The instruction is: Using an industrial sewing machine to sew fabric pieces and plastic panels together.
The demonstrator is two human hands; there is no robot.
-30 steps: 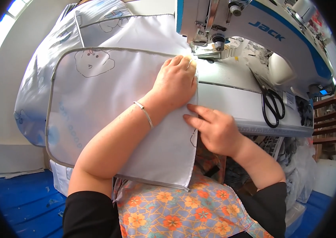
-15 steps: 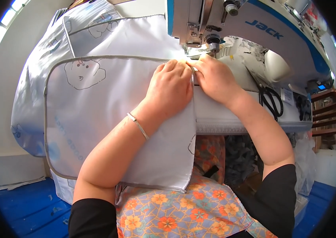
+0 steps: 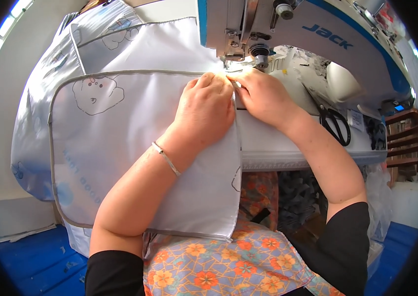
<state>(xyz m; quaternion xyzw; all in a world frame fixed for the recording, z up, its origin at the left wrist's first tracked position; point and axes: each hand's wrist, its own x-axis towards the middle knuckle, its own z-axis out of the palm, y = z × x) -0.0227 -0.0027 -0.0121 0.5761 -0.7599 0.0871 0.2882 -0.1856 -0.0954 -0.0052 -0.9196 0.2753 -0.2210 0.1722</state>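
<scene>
White glossy fabric panel with grey piping and a cartoon print (image 3: 120,143) lies across the white sewing table (image 3: 288,143), filling the middle left of the frame. The left hand (image 3: 206,111) presses flat on its upper right corner, fingers together. The right hand (image 3: 263,96) pinches the panel's edge just below the presser foot of the white-and-blue sewing machine (image 3: 288,29). Half a second ago both hands sat slightly lower; they have crept toward the needle. Black-handled scissors (image 3: 334,123) rest at right.
</scene>
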